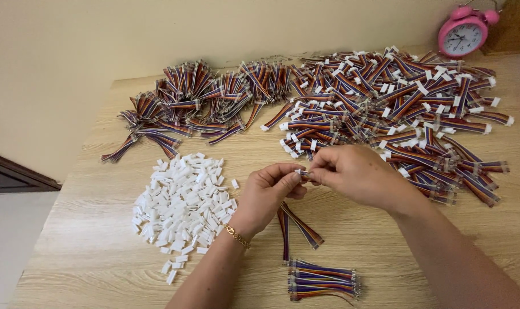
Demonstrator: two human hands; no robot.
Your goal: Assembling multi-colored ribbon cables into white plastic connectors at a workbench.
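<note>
Head view: left hand (pixel 267 191), right hand (pixel 351 171) grips pinch white connector (pixel 302 172) between fingertips; ribbon cable (pixel 297 223) dangles below.

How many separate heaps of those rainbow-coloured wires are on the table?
3: a big connector-tipped heap at the back right, a bare-ended heap at the back left, and a small bundle near the front edge.

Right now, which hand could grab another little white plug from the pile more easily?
Probably the left hand. It sits right beside the pile of white connector housings, while the right hand is farther away, next to the heap of finished rainbow ribbon cables. Both pinch one ribbon cable now.
</note>
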